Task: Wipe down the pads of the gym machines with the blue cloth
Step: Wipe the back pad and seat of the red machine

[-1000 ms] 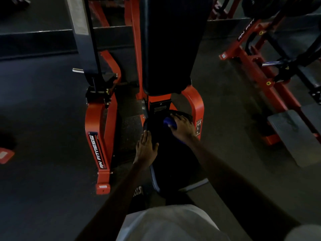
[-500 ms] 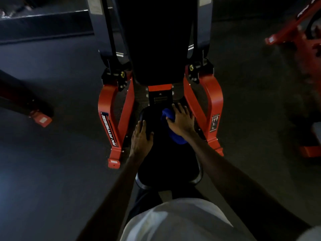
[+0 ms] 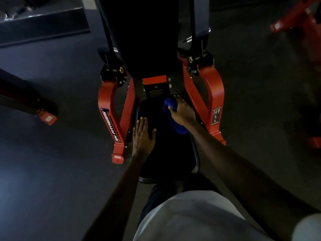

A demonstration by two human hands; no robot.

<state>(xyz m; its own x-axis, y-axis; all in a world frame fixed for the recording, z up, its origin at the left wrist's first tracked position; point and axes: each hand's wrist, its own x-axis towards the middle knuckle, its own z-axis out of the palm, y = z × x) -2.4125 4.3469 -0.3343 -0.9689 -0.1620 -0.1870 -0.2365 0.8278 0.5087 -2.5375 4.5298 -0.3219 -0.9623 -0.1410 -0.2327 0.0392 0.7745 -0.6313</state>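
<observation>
From the head camera, the right hand (image 3: pixel 183 113) grips the bunched blue cloth (image 3: pixel 177 126) and presses it on the far right part of the black seat pad (image 3: pixel 165 153), close to the machine's red frame (image 3: pixel 212 87). The left hand (image 3: pixel 143 134) lies flat on the pad's left edge, fingers straight and holding nothing. The dark back pad (image 3: pixel 149 40) stands upright just beyond.

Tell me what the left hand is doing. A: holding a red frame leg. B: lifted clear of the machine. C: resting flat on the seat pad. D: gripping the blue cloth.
C: the left hand lies flat, fingers straight, on the black seat pad, while the right hand holds the blue cloth.
</observation>
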